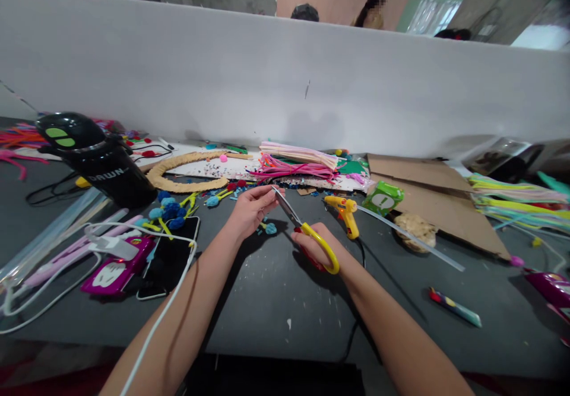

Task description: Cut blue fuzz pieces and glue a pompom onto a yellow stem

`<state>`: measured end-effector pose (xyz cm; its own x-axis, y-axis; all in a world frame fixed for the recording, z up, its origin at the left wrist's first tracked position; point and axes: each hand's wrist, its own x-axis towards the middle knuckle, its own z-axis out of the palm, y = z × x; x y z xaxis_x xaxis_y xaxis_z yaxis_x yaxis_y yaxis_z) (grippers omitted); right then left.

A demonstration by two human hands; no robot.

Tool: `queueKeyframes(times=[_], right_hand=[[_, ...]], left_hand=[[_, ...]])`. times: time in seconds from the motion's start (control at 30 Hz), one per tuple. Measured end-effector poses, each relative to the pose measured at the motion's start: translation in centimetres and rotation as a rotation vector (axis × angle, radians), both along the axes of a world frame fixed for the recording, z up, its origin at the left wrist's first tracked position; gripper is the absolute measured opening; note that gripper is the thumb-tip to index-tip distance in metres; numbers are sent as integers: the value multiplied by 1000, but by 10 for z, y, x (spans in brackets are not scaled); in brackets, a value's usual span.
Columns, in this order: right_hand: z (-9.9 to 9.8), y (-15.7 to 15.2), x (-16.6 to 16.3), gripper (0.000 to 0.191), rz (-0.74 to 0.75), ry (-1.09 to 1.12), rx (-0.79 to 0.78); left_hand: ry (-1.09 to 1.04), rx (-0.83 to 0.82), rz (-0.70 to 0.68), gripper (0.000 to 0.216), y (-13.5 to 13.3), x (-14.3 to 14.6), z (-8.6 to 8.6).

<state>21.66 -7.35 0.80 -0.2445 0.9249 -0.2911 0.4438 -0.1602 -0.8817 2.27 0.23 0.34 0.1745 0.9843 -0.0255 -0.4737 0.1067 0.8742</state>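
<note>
My right hand (312, 244) grips a pair of scissors (291, 211) with one yellow handle loop and some red at the other, blades pointing up and to the left. The blade tips reach the fingertips of my left hand (253, 211). Those left fingers are pinched together, and whatever lies between them is too small to make out. Just below the left fingers is a small light-blue pom-pom (269, 228); whether it hangs from the hand or rests on the table cannot be told. A yellow glue gun (345, 212) lies right of the scissors, with a clear glue stick (414, 238) beyond.
Pink pipe cleaners (298, 167) lie at the back, beside a cardboard ring (167, 176). On the left are a black tumbler (109, 167), blue pom-poms (171, 212), a phone (164, 265) and a purple power strip (118, 265) with white cables. Cardboard (427, 188) lies right.
</note>
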Motion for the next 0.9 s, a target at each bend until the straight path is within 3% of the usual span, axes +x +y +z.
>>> queueKeyframes(times=[0.57,0.9], right_hand=[[9,-2,-3,44,-25,22,-49],[2,0,1,48,-37,22,-20]], left_hand=[[-60,-33,31,36,1,1,2],[84,-52,74,35,6,-4,-2]])
